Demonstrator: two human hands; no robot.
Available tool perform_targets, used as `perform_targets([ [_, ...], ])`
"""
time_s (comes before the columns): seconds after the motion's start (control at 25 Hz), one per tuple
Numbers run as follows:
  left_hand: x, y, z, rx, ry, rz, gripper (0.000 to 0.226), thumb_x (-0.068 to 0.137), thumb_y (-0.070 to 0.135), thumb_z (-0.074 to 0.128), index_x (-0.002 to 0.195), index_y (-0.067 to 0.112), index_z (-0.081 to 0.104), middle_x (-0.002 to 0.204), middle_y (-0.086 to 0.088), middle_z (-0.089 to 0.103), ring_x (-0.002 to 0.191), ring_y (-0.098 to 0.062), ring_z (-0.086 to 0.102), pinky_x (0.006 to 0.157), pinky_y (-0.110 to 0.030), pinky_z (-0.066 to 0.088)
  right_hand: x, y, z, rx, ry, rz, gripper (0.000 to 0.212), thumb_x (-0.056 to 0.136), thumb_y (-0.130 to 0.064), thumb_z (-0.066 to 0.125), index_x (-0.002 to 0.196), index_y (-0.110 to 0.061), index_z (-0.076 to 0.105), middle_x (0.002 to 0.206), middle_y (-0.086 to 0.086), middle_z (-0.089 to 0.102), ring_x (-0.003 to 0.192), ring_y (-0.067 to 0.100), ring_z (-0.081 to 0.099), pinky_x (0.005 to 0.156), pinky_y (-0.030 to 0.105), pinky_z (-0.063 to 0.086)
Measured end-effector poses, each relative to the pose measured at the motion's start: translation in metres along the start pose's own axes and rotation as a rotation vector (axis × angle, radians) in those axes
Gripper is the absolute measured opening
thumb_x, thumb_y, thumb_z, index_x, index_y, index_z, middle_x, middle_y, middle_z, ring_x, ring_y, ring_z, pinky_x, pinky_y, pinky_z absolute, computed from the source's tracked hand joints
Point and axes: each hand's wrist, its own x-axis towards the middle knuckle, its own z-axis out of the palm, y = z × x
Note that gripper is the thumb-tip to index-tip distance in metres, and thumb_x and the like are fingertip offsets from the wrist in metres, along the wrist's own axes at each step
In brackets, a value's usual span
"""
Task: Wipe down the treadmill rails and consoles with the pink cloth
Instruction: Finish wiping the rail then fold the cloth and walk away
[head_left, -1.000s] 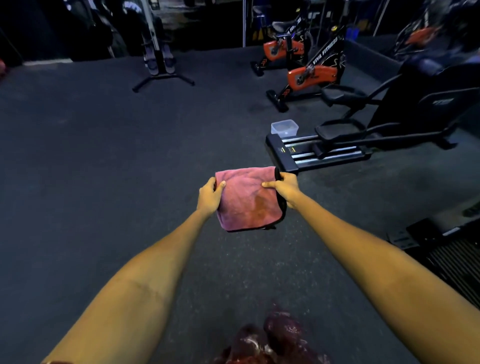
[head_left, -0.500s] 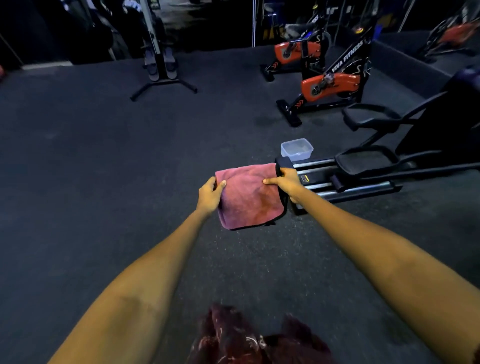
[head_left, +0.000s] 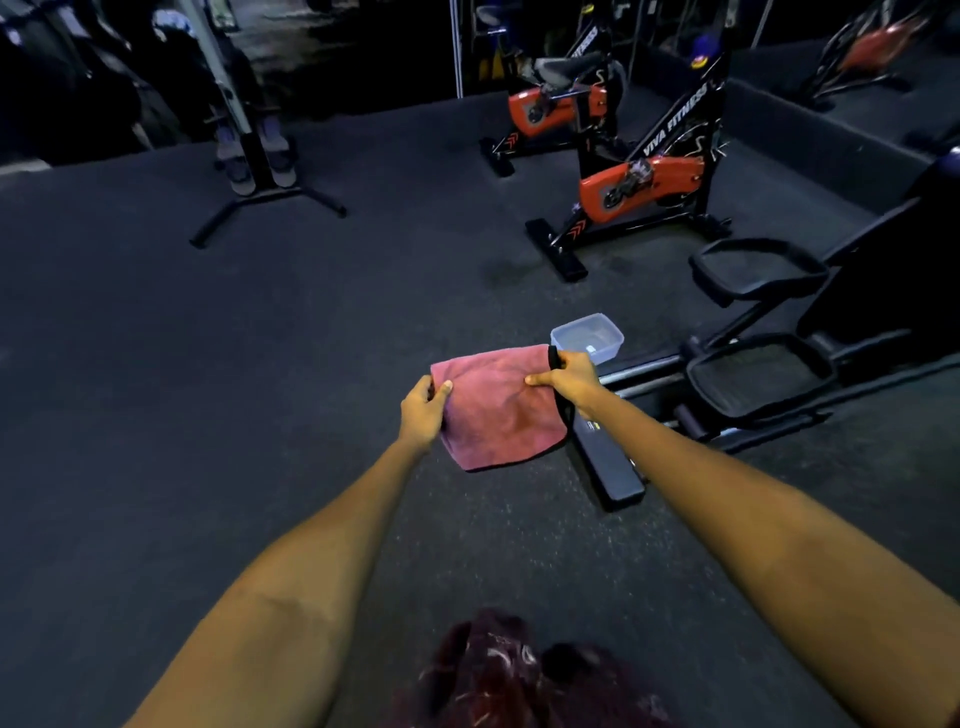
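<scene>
1. Currently pre-wipe: pink cloth (head_left: 496, 408) stretched in the air above the floor, no surface contacted.
2. Left hand (head_left: 423, 410) pinches its left edge; right hand (head_left: 569, 376) grips the right.
3. No treadmill visible; next, probably locate one and lay the cloth on a rail.

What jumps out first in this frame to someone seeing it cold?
The pink cloth, held up at centre frame above the dark floor, with the left hand gripping its left edge and the right hand its right edge. Next, the two orange-and-black exercise bikes standing at upper right. A clear plastic container sits on the floor just beyond the right hand, beside a black elliptical machine.
</scene>
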Motion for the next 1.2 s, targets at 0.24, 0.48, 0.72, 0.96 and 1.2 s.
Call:
perform_targets([
  [0.24, 0.155, 0.029, 0.067, 0.007, -0.099, -0.046, 0.023, 0.093, 0.016, 0.054, 0.105, -0.003, 0.059, 0.096, -0.008, 0.058, 0.088, -0.017, 0.05, 0.078, -0.028, 0.042, 0.14, -0.025, -0.027, -0.015, 0.097, 0.04, 0.036, 0.065, -0.005, 0.081, 0.098, 0.002, 0.068, 0.086, 0.006, 0.062, 0.077, 0.017, 0.057, 0.055, 0.016, 0.046],
  [0.48, 0.298, 0.052, 0.167, -0.051, -0.148, -0.128, 0.017, 0.092, 0.018, 0.056, 0.103, 0.007, 0.06, 0.102, -0.019, 0.063, 0.087, -0.019, 0.052, 0.083, -0.044, 0.049, 0.303, -0.03, -0.079, -0.055, 0.107, 0.093, 0.037, 0.066, -0.004, 0.08, 0.1, 0.003, 0.067, 0.086, 0.006, 0.061, 0.08, 0.016, 0.055, 0.062, 0.023, 0.048],
  [0.72, 0.406, 0.089, 0.255, -0.128, -0.154, -0.194, 0.025, 0.092, 0.012, 0.056, 0.112, -0.004, 0.059, 0.111, -0.018, 0.062, 0.092, -0.018, 0.052, 0.089, -0.038, 0.046, 0.439, -0.048, -0.137, -0.134, 0.118, 0.143, 0.04, 0.065, -0.008, 0.083, 0.102, 0.0, 0.068, 0.092, 0.006, 0.062, 0.086, 0.015, 0.056, 0.072, 0.027, 0.045],
  [0.96, 0.516, 0.087, 0.338, -0.173, -0.175, -0.312, 0.024, 0.091, 0.009, 0.056, 0.107, -0.009, 0.059, 0.087, -0.007, 0.058, 0.074, -0.015, 0.051, 0.078, -0.033, 0.042, 0.567, -0.04, -0.171, -0.312, 0.053, 0.115, 0.041, 0.066, -0.009, 0.082, 0.103, 0.0, 0.069, 0.102, 0.014, 0.069, 0.087, 0.012, 0.057, 0.073, 0.02, 0.04],
  [1.2, 0.61, 0.062, 0.421, -0.215, -0.22, -0.468, 0.023, 0.092, 0.007, 0.053, 0.112, -0.005, 0.058, 0.089, -0.004, 0.058, 0.071, -0.006, 0.051, 0.058, -0.007, 0.044, 0.689, 0.01, -0.187, -0.393, 0.033, 0.194, 0.039, 0.066, -0.011, 0.082, 0.101, 0.0, 0.07, 0.097, 0.016, 0.07, 0.089, 0.02, 0.064, 0.075, 0.025, 0.046],
])
